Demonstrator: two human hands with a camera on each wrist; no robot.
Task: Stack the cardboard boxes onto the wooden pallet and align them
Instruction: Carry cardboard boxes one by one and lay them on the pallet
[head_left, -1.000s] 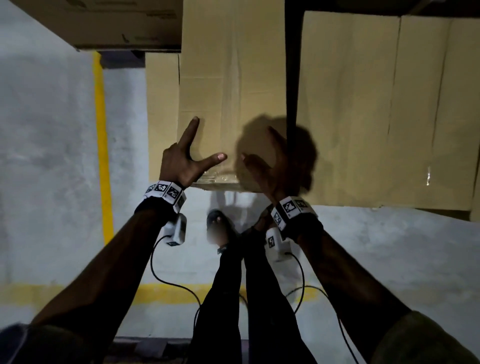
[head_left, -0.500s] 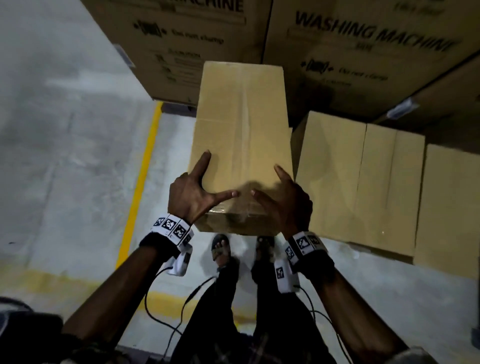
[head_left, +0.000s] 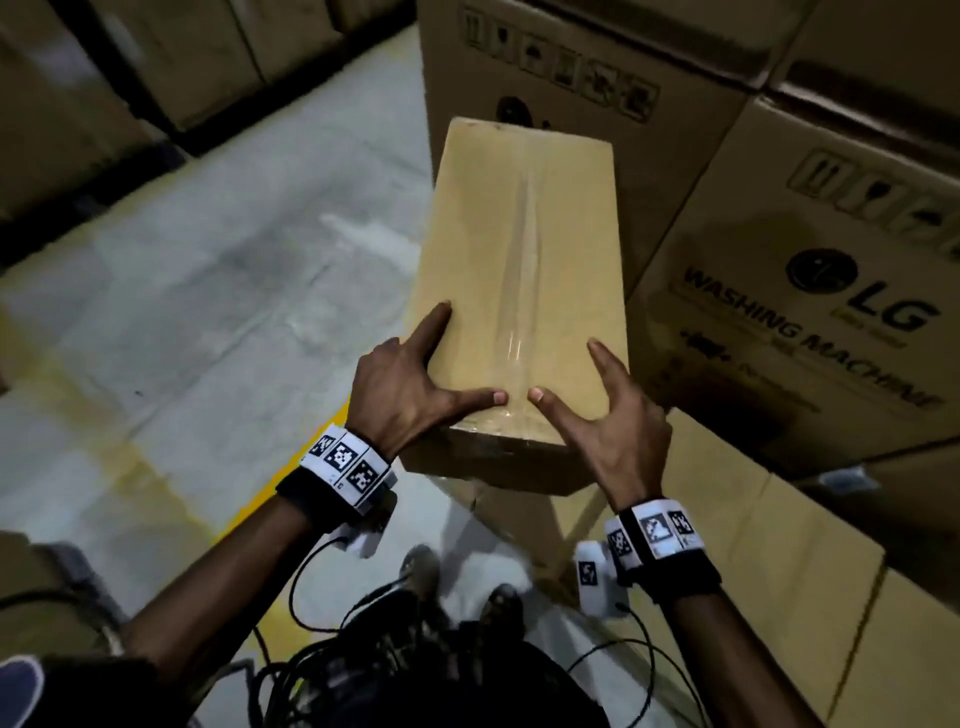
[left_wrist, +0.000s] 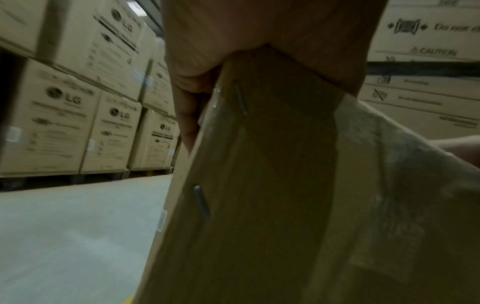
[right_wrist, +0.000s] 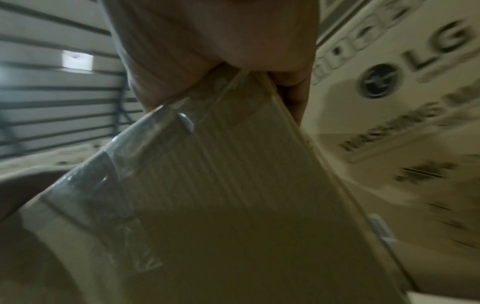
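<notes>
Taped cardboard box, stiff and probably light, held at near corners; left hand and right hand spread, thumbs on top, remaining fingers wrapped round its sides.

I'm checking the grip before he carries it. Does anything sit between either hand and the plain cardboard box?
Nothing visible does. The left hand and the right hand grip the plain cardboard box directly at its near corners, thumbs on its taped top. The wrist views show bare skin against cardboard and tape.
</notes>
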